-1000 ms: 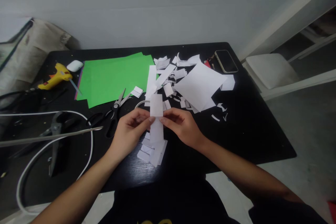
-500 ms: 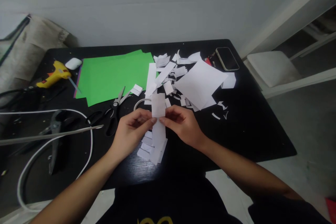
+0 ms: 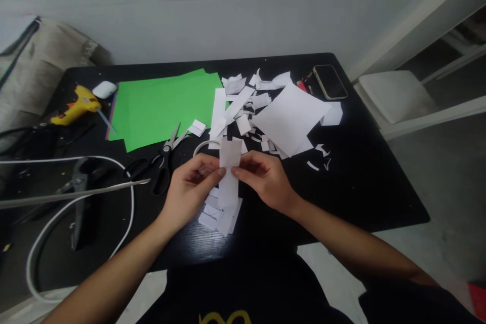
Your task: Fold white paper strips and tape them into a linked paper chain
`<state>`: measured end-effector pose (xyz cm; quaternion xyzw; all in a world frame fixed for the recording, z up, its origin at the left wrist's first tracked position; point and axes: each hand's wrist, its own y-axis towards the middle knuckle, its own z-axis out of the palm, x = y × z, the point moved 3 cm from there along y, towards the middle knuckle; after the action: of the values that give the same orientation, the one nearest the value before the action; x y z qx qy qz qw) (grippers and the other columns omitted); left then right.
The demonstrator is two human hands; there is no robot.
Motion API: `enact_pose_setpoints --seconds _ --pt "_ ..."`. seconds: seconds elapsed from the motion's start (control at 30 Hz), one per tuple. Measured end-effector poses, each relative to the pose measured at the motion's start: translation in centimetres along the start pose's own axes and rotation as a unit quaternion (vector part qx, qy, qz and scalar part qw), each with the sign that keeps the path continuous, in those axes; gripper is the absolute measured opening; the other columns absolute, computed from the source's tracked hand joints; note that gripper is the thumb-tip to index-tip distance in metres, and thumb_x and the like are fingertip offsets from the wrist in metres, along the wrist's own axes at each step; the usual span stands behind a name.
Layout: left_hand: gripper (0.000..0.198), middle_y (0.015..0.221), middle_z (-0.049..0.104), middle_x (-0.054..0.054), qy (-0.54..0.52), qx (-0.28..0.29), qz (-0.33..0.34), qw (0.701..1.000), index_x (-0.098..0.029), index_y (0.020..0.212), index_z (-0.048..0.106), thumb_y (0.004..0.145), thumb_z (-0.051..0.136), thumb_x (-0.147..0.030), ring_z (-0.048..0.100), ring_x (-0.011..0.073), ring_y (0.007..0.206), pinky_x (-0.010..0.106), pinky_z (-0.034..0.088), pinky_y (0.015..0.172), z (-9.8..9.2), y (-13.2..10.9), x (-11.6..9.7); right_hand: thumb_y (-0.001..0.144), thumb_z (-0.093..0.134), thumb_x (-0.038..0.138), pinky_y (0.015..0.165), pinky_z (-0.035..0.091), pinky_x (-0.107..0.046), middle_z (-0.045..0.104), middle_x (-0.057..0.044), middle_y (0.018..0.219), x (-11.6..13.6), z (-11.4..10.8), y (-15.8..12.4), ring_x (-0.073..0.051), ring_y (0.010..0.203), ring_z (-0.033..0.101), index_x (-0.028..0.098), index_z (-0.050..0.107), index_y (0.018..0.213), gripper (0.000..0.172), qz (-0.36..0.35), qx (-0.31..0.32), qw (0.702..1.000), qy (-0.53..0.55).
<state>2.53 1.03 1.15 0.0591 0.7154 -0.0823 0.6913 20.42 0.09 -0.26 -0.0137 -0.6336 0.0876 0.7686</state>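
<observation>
A narrow white paper strip (image 3: 229, 185) is held upright between my two hands, with a crease across it near the thumbs. My left hand (image 3: 195, 182) pinches its left edge, and my right hand (image 3: 264, 177) pinches the right edge at about the same height. Below and partly behind the strip, small folded paper pieces (image 3: 211, 215) lie in a loose stack on the black table (image 3: 304, 217). Left of my left hand rest black-handled scissors (image 3: 167, 154), their blades apart.
Green sheets (image 3: 167, 106) lie at the back left, beside a yellow glue gun (image 3: 81, 104). White scraps (image 3: 243, 124) and larger white sheets (image 3: 292, 119) cover the back middle. A phone (image 3: 329, 82) sits at the back right. A white cable (image 3: 131, 212) loops around pliers (image 3: 79, 202) at left.
The strip's upper part has tilted slightly, with its top edge a little to the right. Both hands keep their pinch almost in place, and the view has shifted very slightly.
</observation>
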Motion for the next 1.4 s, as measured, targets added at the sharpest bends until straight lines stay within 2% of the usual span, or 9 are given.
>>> enact_pose_setpoints --seconds 0.17,0.3,0.53,0.7,0.77,0.83,1.0,1.17,1.4 --pt "0.004 0.069 0.065 -0.002 -0.019 -0.001 -0.003 1.000 -0.022 0.088 0.075 0.088 0.078 -0.023 0.055 0.0098 0.059 0.020 0.045 0.055 -0.3 0.0 0.5 0.079 0.088 0.030 0.078 0.061 -0.033 0.075 0.000 0.084 0.4 0.0 -0.1 -0.016 0.080 0.070 0.023 0.076 0.085 0.015 -0.021 -0.003 1.000 -0.003" --pt "0.002 0.084 0.071 0.001 -0.028 0.006 0.009 1.000 -0.022 0.091 0.077 0.091 0.076 -0.023 0.062 0.0116 0.070 0.021 0.049 0.062 -0.5 0.0 0.8 0.085 0.080 0.022 0.080 0.061 -0.031 0.078 -0.001 0.089 0.7 0.0 -0.1 -0.016 0.085 0.072 0.023 0.080 0.088 0.004 -0.045 0.017 0.999 -0.010" --pt "0.013 0.085 0.072 0.001 0.063 0.005 0.058 0.996 -0.022 0.090 0.076 0.097 0.065 -0.021 0.062 0.0108 0.069 0.020 0.047 0.060 -0.7 -0.1 0.0 0.091 0.073 0.026 0.077 0.064 -0.030 0.077 -0.001 0.088 0.9 0.0 -0.3 -0.015 0.081 0.073 0.023 0.080 0.091 0.008 -0.036 0.043 0.998 0.014" --pt "0.015 0.091 0.072 0.002 0.100 0.023 0.096 0.990 -0.022 0.100 0.073 0.102 0.058 -0.022 0.065 0.0131 0.077 0.023 0.050 0.066 -0.6 -0.5 0.0 0.078 0.090 0.030 0.082 0.065 -0.030 0.077 -0.001 0.089 0.4 0.2 -0.3 -0.016 0.085 0.074 0.022 0.075 0.090 0.021 -0.030 0.007 0.999 0.014" --pt "0.012 0.096 0.071 0.003 0.078 0.026 0.102 0.991 -0.022 0.110 0.068 0.100 0.062 -0.024 0.067 0.0145 0.082 0.025 0.054 0.070 -0.5 -0.6 0.3 0.078 0.091 0.032 0.084 0.065 -0.032 0.078 -0.002 0.092 0.3 0.2 -0.3 -0.017 0.087 0.076 0.022 0.075 0.092 0.024 -0.041 -0.009 0.999 0.009" --pt "0.021 0.100 0.070 0.003 0.067 0.024 0.106 0.992 -0.022 0.116 0.063 0.096 0.070 -0.026 0.068 0.0158 0.088 0.027 0.057 0.077 -0.4 -0.6 0.7 0.079 0.091 0.032 0.085 0.066 -0.033 0.079 -0.003 0.093 0.4 0.1 -0.3 -0.018 0.089 0.077 0.022 0.076 0.095 0.023 -0.057 -0.027 0.998 -0.004" --pt "0.021 0.092 0.068 0.000 0.140 -0.018 0.140 0.980 -0.022 0.104 0.062 0.091 0.078 -0.024 0.067 0.0135 0.083 0.026 0.057 0.077 -0.4 -0.7 1.2 0.083 0.087 0.028 0.088 0.066 -0.034 0.081 -0.004 0.098 0.5 0.0 -0.6 -0.019 0.094 0.078 0.023 0.079 0.098 0.018 -0.070 -0.041 0.997 -0.015" --pt "0.013 0.093 0.073 0.000 0.220 -0.029 0.207 0.953 -0.021 0.101 0.068 0.093 0.077 -0.019 0.070 0.0124 0.083 0.025 0.057 0.078 -0.4 -0.8 0.5 0.087 0.082 0.027 0.090 0.066 -0.033 0.081 -0.004 0.101 0.6 0.2 -0.7 -0.019 0.096 0.078 0.024 0.081 0.102 0.015 -0.053 0.009 0.999 -0.001" --pt "0.012 0.093 0.074 0.001 0.228 -0.004 0.240 0.944 -0.020 0.101 0.069 0.094 0.075 -0.013 0.071 0.0121 0.085 0.025 0.057 0.078 -0.4 -1.0 -0.2 0.083 0.087 0.030 0.085 0.065 -0.032 0.082 -0.002 0.095 0.4 0.2 -0.5 -0.018 0.089 0.079 0.024 0.083 0.095 0.015 -0.037 0.011 0.999 -0.026"
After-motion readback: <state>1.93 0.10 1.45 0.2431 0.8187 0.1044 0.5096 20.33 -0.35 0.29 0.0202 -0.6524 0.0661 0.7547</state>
